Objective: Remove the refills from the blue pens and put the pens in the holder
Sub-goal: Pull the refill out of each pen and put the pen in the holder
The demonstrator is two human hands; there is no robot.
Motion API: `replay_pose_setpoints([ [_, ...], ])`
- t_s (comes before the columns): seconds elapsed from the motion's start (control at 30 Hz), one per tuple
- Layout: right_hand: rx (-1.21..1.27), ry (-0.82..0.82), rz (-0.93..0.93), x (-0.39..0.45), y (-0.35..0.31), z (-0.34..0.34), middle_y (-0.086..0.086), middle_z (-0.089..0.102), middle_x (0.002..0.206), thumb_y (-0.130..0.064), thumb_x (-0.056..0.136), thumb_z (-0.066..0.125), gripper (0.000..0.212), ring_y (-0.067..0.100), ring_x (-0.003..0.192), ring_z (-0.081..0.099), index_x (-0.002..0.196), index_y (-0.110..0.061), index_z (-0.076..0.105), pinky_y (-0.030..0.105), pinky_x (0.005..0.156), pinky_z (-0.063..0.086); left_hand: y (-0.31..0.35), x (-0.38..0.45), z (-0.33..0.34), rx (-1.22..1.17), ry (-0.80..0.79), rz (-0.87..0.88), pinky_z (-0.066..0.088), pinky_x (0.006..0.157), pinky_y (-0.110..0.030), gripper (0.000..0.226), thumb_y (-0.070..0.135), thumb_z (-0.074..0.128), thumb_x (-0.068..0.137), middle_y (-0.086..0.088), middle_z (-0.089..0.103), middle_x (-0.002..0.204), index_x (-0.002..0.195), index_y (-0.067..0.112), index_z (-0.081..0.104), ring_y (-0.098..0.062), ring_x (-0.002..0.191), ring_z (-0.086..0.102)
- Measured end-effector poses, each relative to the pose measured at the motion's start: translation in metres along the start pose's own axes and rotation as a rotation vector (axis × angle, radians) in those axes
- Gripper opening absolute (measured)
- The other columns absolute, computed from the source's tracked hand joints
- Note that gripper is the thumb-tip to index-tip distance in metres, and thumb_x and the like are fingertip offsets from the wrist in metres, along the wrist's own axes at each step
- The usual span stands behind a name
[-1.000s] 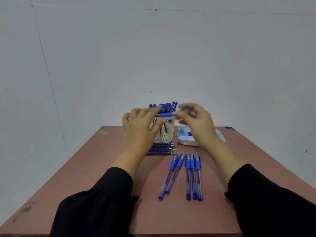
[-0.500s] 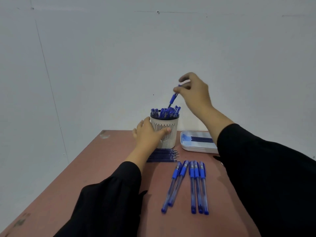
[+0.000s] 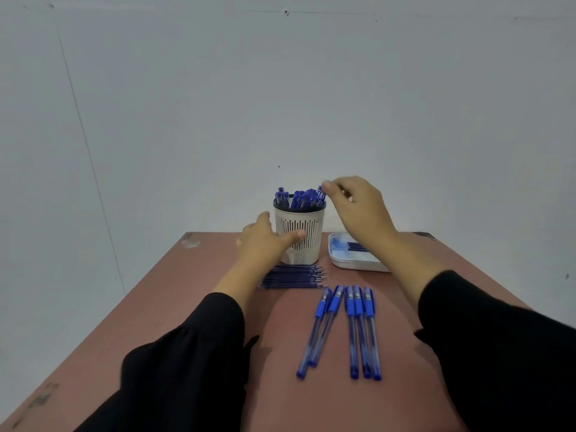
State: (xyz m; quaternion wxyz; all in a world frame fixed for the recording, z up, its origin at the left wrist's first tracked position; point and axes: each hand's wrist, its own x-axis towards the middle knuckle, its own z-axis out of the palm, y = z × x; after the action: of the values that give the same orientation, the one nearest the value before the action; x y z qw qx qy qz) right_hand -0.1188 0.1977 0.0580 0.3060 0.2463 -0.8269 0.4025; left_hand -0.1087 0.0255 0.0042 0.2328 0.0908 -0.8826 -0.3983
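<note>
My left hand (image 3: 265,241) is steadying the slotted holder (image 3: 300,235), thumb lying straight across its front wall, while my right hand (image 3: 358,210) is hovering at the rim with fingers curled, fingertips at the top of a blue pen (image 3: 320,194) standing near-upright in the holder; whether I am pinching it I cannot tell. Below my left wrist the refills (image 3: 293,277) are lying crosswise, tips pointing right, and five more pens (image 3: 343,328) are lying lengthwise toward me, under my right forearm, with a white tray (image 3: 352,263) beside them
</note>
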Motion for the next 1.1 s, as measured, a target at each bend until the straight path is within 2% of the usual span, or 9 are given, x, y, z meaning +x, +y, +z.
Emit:
replay_pose_setpoints([
  [0.07, 0.041, -0.048, 0.05, -0.021, 0.01, -0.006, -0.006, 0.062, 0.081, -0.035, 0.096, 0.052, 0.028, 0.004, 0.075, 0.052, 0.087, -0.015, 0.069, 0.021, 0.069, 0.039, 0.004, -0.007, -0.012, 0.028, -0.037, -0.038, 0.043, 0.097, -0.043, 0.074, 0.054, 0.068, 0.077, -0.009, 0.056, 0.125, 0.13, 0.009, 0.043, -0.028, 0.113, 0.054],
  [0.17, 0.119, -0.229, 0.186, -0.047, 0.024, -0.012, -0.013, 0.061, 0.064, -0.027, 0.092, 0.06, 0.021, -0.006, 0.06, 0.053, 0.074, -0.02, 0.068, 0.009, 0.059, 0.039, 0.016, -0.026, -0.029, -0.01, -0.076, 0.034, 0.053, 0.08, -0.039, 0.034, 0.037, 0.069, 0.082, -0.004, 0.066, 0.096, 0.1, 0.011, 0.059, -0.02, 0.084, 0.062],
  [0.2, 0.182, -0.31, 0.245, -0.053, 0.03, -0.012, -0.013, 0.062, 0.063, -0.024, 0.091, 0.063, 0.02, -0.007, 0.058, 0.054, 0.073, -0.018, 0.069, 0.008, 0.06, 0.04, 0.021, -0.034, -0.033, -0.035, -0.146, 0.065, 0.054, 0.072, -0.034, 0.023, 0.032, 0.069, 0.082, -0.003, 0.067, 0.083, 0.087, 0.01, 0.061, -0.017, 0.072, 0.062],
  [0.27, 0.338, -0.444, 0.367, -0.061, 0.039, -0.011, -0.003, 0.065, 0.066, -0.019, 0.088, 0.067, 0.017, 0.004, 0.062, 0.058, 0.075, -0.01, 0.072, 0.02, 0.066, 0.045, 0.03, -0.051, -0.039, -0.024, -0.411, 0.092, 0.049, 0.056, -0.026, 0.021, 0.025, 0.07, 0.082, -0.003, 0.064, 0.063, 0.07, 0.009, 0.062, -0.016, 0.055, 0.055],
  [0.33, 0.381, -0.52, 0.419, -0.064, 0.043, -0.013, 0.002, 0.067, 0.067, -0.015, 0.085, 0.07, 0.013, 0.01, 0.063, 0.059, 0.075, -0.008, 0.073, 0.024, 0.063, 0.046, 0.034, -0.063, -0.038, 0.078, -0.654, 0.108, 0.042, 0.049, -0.022, 0.022, 0.028, 0.071, 0.08, -0.003, 0.061, 0.058, 0.068, 0.01, 0.064, -0.016, 0.05, 0.05],
  [0.43, 0.303, -0.576, 0.38, -0.063, 0.041, -0.017, 0.002, 0.069, 0.07, -0.013, 0.083, 0.072, 0.009, 0.009, 0.066, 0.061, 0.076, -0.01, 0.075, 0.021, 0.065, 0.049, 0.035, -0.069, -0.032, 0.206, -0.799, 0.085, 0.038, 0.044, -0.019, 0.02, 0.028, 0.073, 0.078, 0.001, 0.06, 0.054, 0.069, 0.012, 0.065, -0.011, 0.044, 0.047],
  [0.63, 0.047, -0.716, 0.275, -0.059, 0.039, -0.017, -0.005, 0.073, 0.085, -0.021, 0.083, 0.072, 0.007, 0.001, 0.079, 0.063, 0.086, -0.021, 0.077, 0.017, 0.077, 0.05, 0.035, -0.069, -0.027, 0.218, -0.846, 0.061, 0.036, 0.042, -0.02, 0.021, 0.025, 0.072, 0.079, 0.002, 0.061, 0.053, 0.065, 0.014, 0.063, -0.009, 0.04, 0.046],
  [0.93, 0.069, -0.778, 0.263, -0.058, 0.036, -0.019, -0.005, 0.074, 0.085, -0.018, 0.082, 0.073, 0.008, 0.007, 0.084, 0.067, 0.087, -0.02, 0.078, 0.02, 0.08, 0.053, 0.037, -0.072, -0.025, 0.22, -0.797, 0.036, 0.036, 0.04, -0.019, 0.014, 0.017, 0.065, 0.074, -0.003, 0.06, 0.052, 0.064, 0.009, 0.062, -0.014, 0.039, 0.048],
  [1.1, 0.1, -0.772, 0.285, -0.059, 0.036, -0.022, -0.006, 0.073, 0.08, -0.02, 0.083, 0.072, 0.007, 0.002, 0.076, 0.064, 0.082, -0.023, 0.078, 0.016, 0.074, 0.049, 0.036, -0.066, -0.034, 0.014, -0.702, -0.018, 0.048, 0.046, -0.023, 0.007, 0.009, 0.054, 0.08, -0.014, 0.062, 0.062, 0.073, 0.008, 0.053, -0.024, 0.05, 0.062],
])
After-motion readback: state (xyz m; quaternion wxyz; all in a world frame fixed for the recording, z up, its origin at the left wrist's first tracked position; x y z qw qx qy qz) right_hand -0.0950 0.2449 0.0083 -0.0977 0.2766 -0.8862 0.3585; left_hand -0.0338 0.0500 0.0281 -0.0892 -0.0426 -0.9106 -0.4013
